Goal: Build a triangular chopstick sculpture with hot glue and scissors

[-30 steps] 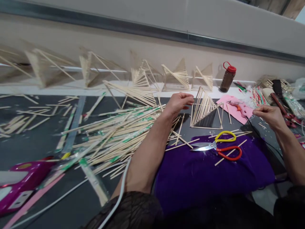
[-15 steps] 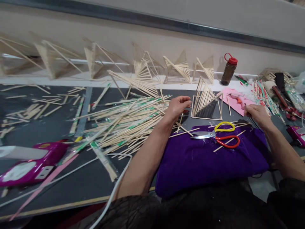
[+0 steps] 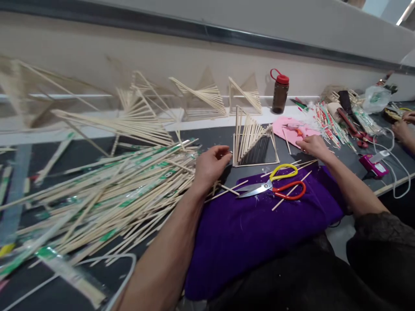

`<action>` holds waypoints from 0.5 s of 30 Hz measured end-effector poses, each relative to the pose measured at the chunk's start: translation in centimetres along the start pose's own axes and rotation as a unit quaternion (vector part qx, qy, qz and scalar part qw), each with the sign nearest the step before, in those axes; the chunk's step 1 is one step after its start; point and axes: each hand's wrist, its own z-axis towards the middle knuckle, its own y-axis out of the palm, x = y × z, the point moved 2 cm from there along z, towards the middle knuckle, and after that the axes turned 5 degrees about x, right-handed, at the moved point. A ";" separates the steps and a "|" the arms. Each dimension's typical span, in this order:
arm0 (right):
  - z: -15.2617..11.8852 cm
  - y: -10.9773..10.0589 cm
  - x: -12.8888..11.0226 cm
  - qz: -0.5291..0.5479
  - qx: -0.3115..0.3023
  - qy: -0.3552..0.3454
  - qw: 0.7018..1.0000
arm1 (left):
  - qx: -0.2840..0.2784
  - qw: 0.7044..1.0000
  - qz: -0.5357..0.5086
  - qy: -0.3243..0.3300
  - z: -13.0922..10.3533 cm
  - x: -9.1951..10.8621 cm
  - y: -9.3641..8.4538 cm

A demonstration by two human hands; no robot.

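Note:
My left hand [image 3: 212, 167] hovers just left of a small frame of glued wooden sticks [image 3: 254, 140], thumb and fingers loosely curled and apart, with nothing visible between them. On a pink sheet [image 3: 281, 134] lies a pink hot glue gun [image 3: 294, 128]. My right hand [image 3: 314, 146] is at its handle end, fingers bent around it and partly hiding it. Scissors with one yellow and one red handle [image 3: 267, 186] rest, blades apart, on a folded purple cloth [image 3: 259, 242] in front of me. Several loose sticks [image 3: 292, 190] lie around the scissors.
Bundled sticks [image 3: 129, 194], some in wrappers, spread across the left. Finished stick frames [image 3: 207, 97] line the wall ledge. A red-capped bottle [image 3: 280, 95] stands behind the sheet. To the right are a purple device [image 3: 372, 166] with a white cable and another person's hand [image 3: 403, 129].
The view has swung to the right, so things sit further left. My right hand has moved in over the glue gun's handle. My left hand stays beside the stick frame.

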 end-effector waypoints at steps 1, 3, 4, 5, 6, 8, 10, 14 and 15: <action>0.6 0.3 -0.3 -0.022 -0.006 0.003 1.000 | 0.003 1.000 0.003 0.005 -0.1 0.2 0.0; 1.6 1.0 -1.1 -0.056 -0.020 0.002 0.998 | 0.003 1.000 0.011 0.013 -0.4 0.5 -0.1; 2.0 1.4 -1.6 -0.071 -0.026 0.002 0.997 | 0.006 1.000 0.013 0.015 -0.5 0.7 -0.1; 2.4 1.8 -2.2 -0.086 -0.034 0.003 0.996 | 0.011 1.000 0.015 0.019 -0.6 0.9 -0.1; 2.7 2.2 -2.6 -0.101 -0.043 0.005 0.994 | 0.016 0.999 0.018 0.024 -0.7 1.0 -0.2; 3.2 2.8 -3.3 -0.129 -0.058 0.006 0.990 | 0.026 0.999 0.022 0.034 -0.8 1.3 -0.3; 3.5 3.3 -3.6 -0.139 -0.064 0.004 0.988 | 0.032 0.998 0.025 0.037 -0.9 1.4 -0.4; 3.8 3.0 -2.9 0.024 -0.014 0.038 0.999 | 0.044 0.999 0.004 0.023 -1.1 1.6 -0.6; 3.7 2.7 -2.7 0.117 0.001 0.054 0.992 | 0.047 0.999 -0.014 0.017 -1.1 1.9 -0.7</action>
